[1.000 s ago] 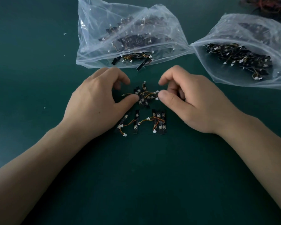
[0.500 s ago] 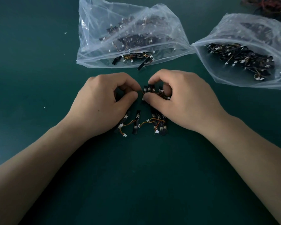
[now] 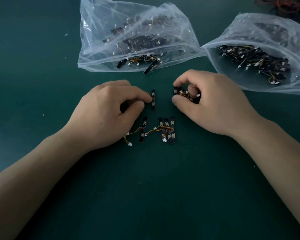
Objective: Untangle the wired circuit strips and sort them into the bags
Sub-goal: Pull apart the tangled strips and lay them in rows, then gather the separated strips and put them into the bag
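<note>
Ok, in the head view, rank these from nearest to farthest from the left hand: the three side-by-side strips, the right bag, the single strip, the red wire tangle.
1. single strip: touched by the left hand, at its index tip.
2. three side-by-side strips: just right of that hand, nearer the person.
3. right bag: far right.
4. red wire tangle: top right corner.

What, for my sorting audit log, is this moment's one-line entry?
left hand: holds single strip | right hand: grips strip cluster | loose strips: on table
</note>
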Demonstrator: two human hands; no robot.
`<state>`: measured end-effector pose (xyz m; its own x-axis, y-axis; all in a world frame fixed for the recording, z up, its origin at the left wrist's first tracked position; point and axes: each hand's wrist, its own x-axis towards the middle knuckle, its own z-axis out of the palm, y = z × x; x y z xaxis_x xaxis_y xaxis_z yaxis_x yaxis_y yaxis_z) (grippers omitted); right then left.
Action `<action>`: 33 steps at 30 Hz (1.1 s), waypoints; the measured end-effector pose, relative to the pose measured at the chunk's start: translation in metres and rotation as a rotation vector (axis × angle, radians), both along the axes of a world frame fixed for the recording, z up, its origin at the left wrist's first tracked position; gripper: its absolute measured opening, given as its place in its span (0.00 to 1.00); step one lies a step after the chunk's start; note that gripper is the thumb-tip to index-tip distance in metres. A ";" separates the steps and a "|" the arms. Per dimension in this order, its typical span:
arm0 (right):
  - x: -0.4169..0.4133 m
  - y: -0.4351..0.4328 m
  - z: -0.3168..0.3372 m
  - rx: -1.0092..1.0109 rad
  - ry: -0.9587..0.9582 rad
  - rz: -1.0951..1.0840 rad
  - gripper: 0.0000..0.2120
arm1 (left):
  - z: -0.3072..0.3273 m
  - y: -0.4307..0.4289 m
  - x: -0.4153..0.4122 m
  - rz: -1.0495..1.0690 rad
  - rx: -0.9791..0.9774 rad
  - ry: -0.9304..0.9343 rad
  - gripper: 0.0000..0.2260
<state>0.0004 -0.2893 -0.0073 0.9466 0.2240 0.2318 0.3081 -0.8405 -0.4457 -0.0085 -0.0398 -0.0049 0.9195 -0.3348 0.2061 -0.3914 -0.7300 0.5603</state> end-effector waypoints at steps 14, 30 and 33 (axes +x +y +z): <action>0.008 0.021 -0.001 -0.001 0.021 0.093 0.18 | 0.004 0.001 0.006 -0.068 0.106 0.040 0.20; -0.016 -0.022 0.012 -0.086 0.094 0.223 0.14 | 0.018 0.020 0.007 -0.214 0.037 0.287 0.30; -0.017 -0.020 0.013 -0.056 0.124 0.283 0.14 | 0.021 0.025 0.008 -0.255 0.069 0.302 0.31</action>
<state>-0.0163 -0.3090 0.0060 0.8652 0.4917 0.0984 0.4795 -0.7537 -0.4495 -0.0010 -0.0148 0.0160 0.8208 -0.5638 -0.0916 -0.3902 -0.6706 0.6309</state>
